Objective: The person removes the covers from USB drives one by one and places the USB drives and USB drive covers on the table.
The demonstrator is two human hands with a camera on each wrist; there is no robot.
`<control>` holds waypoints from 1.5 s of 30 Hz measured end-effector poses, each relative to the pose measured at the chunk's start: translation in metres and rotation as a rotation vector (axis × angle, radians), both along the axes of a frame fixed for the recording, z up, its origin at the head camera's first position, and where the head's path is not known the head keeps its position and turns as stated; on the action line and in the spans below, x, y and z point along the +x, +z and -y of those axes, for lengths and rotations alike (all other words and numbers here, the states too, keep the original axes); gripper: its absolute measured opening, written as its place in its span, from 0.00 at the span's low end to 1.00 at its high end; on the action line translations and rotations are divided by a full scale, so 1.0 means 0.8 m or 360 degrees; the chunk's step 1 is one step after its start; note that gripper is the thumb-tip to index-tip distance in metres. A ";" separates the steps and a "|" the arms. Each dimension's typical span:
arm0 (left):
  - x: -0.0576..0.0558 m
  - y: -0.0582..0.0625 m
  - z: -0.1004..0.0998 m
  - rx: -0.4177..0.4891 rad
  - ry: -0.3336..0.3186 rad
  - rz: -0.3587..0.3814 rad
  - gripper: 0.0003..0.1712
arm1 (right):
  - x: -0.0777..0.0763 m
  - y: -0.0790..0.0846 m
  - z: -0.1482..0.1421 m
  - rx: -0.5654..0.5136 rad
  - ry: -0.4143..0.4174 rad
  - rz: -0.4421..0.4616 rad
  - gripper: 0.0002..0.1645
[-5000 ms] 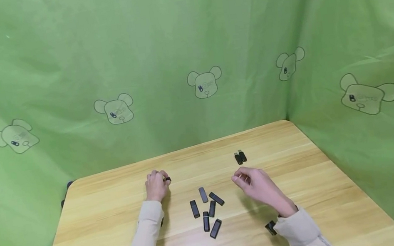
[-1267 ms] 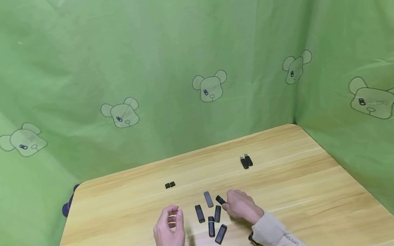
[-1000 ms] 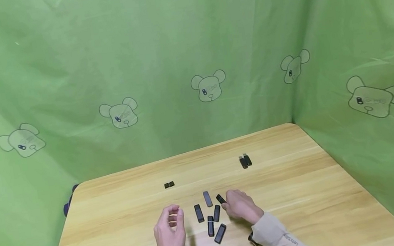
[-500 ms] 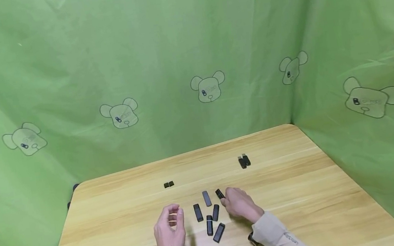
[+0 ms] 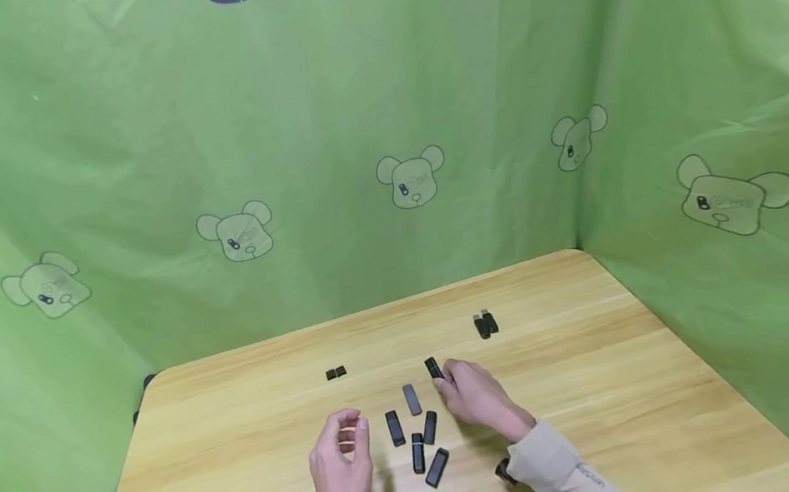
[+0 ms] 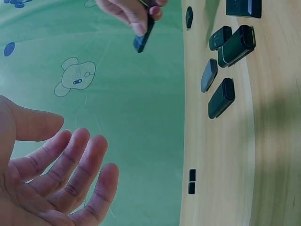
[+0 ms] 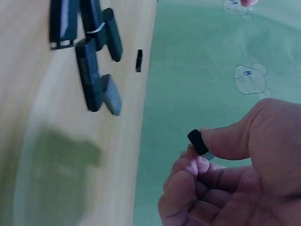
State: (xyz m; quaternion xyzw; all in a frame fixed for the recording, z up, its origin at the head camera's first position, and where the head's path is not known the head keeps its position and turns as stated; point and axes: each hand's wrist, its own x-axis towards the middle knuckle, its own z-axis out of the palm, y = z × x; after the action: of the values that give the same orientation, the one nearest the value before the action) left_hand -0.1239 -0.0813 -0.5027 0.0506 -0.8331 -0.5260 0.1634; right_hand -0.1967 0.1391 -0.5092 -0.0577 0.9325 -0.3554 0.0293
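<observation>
My right hand [image 5: 478, 394] pinches a black capped USB flash drive [image 5: 433, 367] between thumb and fingers, above the table at the far right of the group. In the right wrist view one dark end of that flash drive [image 7: 197, 142] sticks out past the thumb, and the rest is hidden by the fingers. My left hand [image 5: 342, 463] hovers left of the group, fingers loosely bent, and the left wrist view shows its palm [image 6: 51, 193] bare. Between the hands lie several dark flash drives [image 5: 418, 453], one of them greyer [image 5: 412, 399].
Two small black caps [image 5: 336, 373] sit side by side at the back left of the wooden table [image 5: 239, 436]. Two uncapped flash drives [image 5: 485, 324] with bare metal plugs lie together at the back right. Green curtains [image 5: 317, 122] hang around the table.
The left hand has come back from the caps, leaving a second one there. The right hand has taken a flash drive from the group and lifts it forward, away from the others.
</observation>
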 end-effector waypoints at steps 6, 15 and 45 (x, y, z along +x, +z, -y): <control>0.002 0.002 -0.001 -0.0005 -0.0002 -0.0007 0.07 | 0.013 0.030 0.001 -0.0155 0.0015 -0.0181 0.16; 0.003 0.000 -0.004 -0.0005 -0.0010 -0.0011 0.06 | 0.020 0.044 0.000 -0.0139 0.0006 -0.0256 0.16; -0.016 0.035 -0.061 0.0038 -0.0347 -0.0370 0.09 | 0.050 0.067 0.012 -0.0296 0.0229 -0.0459 0.13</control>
State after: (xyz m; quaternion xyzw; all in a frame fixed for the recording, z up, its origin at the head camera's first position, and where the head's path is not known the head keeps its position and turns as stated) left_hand -0.1369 -0.0323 -0.4749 -0.0994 -0.8027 -0.5529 0.2001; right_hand -0.1567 0.1293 -0.4553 -0.1769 0.8836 -0.4252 -0.0848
